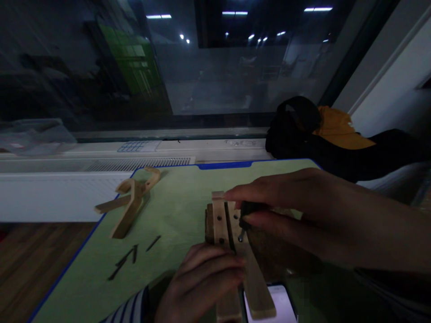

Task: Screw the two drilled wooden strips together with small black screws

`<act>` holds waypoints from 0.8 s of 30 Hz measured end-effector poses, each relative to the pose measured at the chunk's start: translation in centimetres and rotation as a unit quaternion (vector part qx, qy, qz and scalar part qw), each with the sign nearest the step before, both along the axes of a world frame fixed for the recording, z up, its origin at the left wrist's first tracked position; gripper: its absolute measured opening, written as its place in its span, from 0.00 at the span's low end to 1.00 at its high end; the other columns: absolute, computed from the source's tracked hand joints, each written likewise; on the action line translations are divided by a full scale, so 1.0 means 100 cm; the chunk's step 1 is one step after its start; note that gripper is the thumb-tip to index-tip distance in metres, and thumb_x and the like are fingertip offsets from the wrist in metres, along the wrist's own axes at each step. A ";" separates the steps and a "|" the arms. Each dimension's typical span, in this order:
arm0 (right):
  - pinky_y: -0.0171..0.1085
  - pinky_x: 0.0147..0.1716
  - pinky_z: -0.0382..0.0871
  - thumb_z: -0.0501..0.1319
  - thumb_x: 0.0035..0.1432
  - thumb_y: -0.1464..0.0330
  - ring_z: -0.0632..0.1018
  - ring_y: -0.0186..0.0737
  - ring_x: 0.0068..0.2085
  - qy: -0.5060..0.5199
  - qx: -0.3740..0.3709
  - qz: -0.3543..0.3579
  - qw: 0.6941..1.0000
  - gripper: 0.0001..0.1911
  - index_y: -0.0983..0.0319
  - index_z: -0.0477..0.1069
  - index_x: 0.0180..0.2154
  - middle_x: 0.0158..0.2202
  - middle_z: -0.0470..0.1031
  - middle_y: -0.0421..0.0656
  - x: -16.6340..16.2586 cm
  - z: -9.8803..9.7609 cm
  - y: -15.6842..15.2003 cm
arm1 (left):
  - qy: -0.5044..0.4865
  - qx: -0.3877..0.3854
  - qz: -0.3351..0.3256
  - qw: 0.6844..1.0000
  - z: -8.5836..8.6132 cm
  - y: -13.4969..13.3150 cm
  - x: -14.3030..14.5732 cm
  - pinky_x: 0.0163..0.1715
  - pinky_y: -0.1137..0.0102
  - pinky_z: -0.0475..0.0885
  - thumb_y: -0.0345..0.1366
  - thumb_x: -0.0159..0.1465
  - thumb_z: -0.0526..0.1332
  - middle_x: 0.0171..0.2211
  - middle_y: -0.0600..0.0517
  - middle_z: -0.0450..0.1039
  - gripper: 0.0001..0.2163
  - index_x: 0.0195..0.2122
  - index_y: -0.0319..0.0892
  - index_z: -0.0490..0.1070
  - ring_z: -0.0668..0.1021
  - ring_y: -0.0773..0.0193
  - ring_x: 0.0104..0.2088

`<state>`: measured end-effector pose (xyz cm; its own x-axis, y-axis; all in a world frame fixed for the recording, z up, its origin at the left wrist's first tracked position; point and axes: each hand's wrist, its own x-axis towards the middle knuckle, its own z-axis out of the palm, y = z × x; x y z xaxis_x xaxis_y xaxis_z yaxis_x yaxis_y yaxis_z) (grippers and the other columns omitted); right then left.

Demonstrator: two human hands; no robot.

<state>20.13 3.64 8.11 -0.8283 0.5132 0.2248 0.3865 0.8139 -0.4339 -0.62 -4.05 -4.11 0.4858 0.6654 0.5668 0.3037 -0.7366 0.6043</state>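
Two pale wooden strips with drilled holes, a left strip [219, 226] and a right strip [257, 287], lie side by side across a dark brown block [281, 253]. My left hand [205, 280] is closed over the left strip, its fingertips reaching the right one. Between thumb and fingers, my right hand [296, 211] pinches a short black-handled tool that looks like a screwdriver [251, 208]. Its metal shaft slants down to the lower hole of the right strip; whether a screw head sits there is too small to tell.
Curved wooden pieces [133, 204] lie at the board's left. Several thin dark screws or nails [124, 262] are scattered nearer me. A lit phone [284, 300] lies partly under the right strip. Behind the green board [182, 188] are a radiator [60, 193], window and dark bag [296, 139].
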 end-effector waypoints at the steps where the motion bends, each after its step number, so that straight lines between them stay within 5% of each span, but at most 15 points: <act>1: 0.27 0.39 0.65 0.53 0.62 0.68 0.75 0.28 0.41 0.005 0.001 0.001 1.000 0.17 0.55 0.64 0.53 0.44 0.75 0.33 0.000 0.000 0.000 | 0.000 0.000 0.001 1.000 -0.001 0.000 0.000 0.46 0.64 0.70 0.44 0.64 0.55 0.45 0.47 0.75 0.16 0.50 0.43 0.68 0.74 0.57 0.47; 16: 0.29 0.37 0.65 0.53 0.62 0.62 0.76 0.29 0.39 -0.002 -0.005 -0.007 1.000 0.09 0.55 0.67 0.43 0.44 0.75 0.32 -0.001 -0.003 0.003 | 0.025 0.014 -0.031 0.999 0.001 0.003 -0.003 0.49 0.64 0.67 0.43 0.64 0.55 0.47 0.45 0.73 0.17 0.50 0.39 0.65 0.72 0.58 0.49; 24: 0.34 0.45 0.63 0.51 0.63 0.65 0.73 0.34 0.46 -0.002 0.019 0.006 1.000 0.15 0.58 0.64 0.51 0.47 0.72 0.39 0.003 -0.002 0.001 | -0.022 0.035 -0.038 0.998 -0.007 0.009 -0.006 0.48 0.61 0.68 0.46 0.63 0.51 0.49 0.43 0.71 0.22 0.54 0.39 0.63 0.71 0.54 0.50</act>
<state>20.47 3.72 7.87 -0.8355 0.4937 0.2411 0.3772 0.8345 -0.4016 -1.18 -3.19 -4.84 0.5062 0.5855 0.6332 0.2202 -0.7976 0.5615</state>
